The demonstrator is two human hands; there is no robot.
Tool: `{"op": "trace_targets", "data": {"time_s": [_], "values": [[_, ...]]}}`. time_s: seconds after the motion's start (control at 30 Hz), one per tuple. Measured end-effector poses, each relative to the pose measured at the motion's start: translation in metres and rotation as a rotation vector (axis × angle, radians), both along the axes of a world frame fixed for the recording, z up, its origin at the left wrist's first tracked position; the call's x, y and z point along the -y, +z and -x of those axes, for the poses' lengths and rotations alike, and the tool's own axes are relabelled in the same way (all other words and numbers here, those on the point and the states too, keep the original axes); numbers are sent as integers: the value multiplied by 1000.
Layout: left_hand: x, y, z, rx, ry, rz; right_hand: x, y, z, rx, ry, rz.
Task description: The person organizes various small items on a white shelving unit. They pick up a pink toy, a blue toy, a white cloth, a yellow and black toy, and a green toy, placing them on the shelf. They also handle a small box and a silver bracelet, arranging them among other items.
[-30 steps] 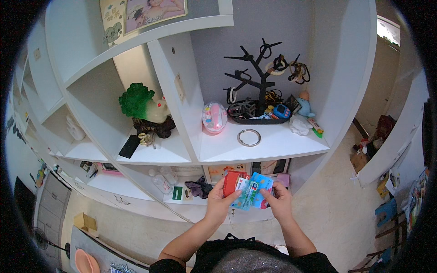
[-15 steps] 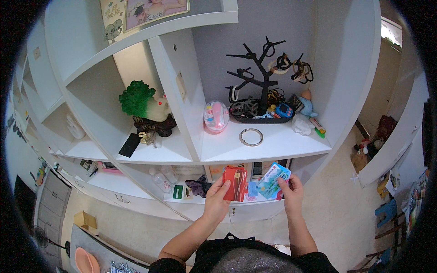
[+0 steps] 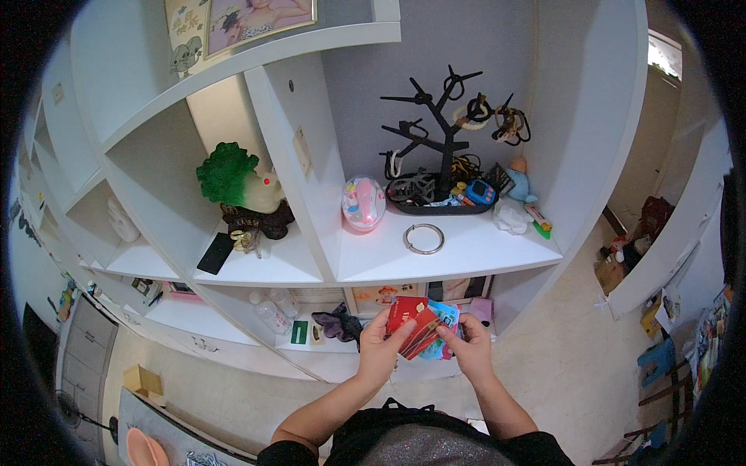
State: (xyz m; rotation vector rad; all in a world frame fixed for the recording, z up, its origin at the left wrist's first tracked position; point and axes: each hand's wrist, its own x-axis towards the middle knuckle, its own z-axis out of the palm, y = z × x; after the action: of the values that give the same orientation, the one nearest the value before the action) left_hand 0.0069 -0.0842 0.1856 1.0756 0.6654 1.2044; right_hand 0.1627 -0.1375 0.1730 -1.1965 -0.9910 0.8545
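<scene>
In front of the lower shelf, my left hand (image 3: 378,346) pinches red cards (image 3: 410,317) that are fanned slightly apart. My right hand (image 3: 468,346) is closed on blue cards (image 3: 444,315), and its thumb lies close to the red ones. Both sets meet and overlap between my hands, the red in front of the blue. How many cards there are cannot be made out. Just left of my left hand, a dark scrunchie (image 3: 337,322) lies on the lower shelf, with a green card (image 3: 299,332) beside it.
Above stands a black tree-shaped jewellery holder (image 3: 446,147) hung with hair ties. A silver ring-shaped bangle (image 3: 423,238) and a pink clear case (image 3: 364,203) share its shelf. To the left is a green and white cabbage-like ornament (image 3: 233,182). Clear bottles (image 3: 270,314) stand lower down.
My right hand has moved left, bringing the blue cards behind and against the red ones. The red cards now sit tilted and fanned.
</scene>
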Motion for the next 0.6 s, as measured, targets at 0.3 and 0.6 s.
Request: {"op": "trace_targets", "data": {"time_s": [0.3,0.6], "values": [[-13,25,15,327,-162,241,-2,9,-35,-131,-182,-96],[-18,17,16,283,-179,320,-2,3,-35,-120,-136,-109]]}}
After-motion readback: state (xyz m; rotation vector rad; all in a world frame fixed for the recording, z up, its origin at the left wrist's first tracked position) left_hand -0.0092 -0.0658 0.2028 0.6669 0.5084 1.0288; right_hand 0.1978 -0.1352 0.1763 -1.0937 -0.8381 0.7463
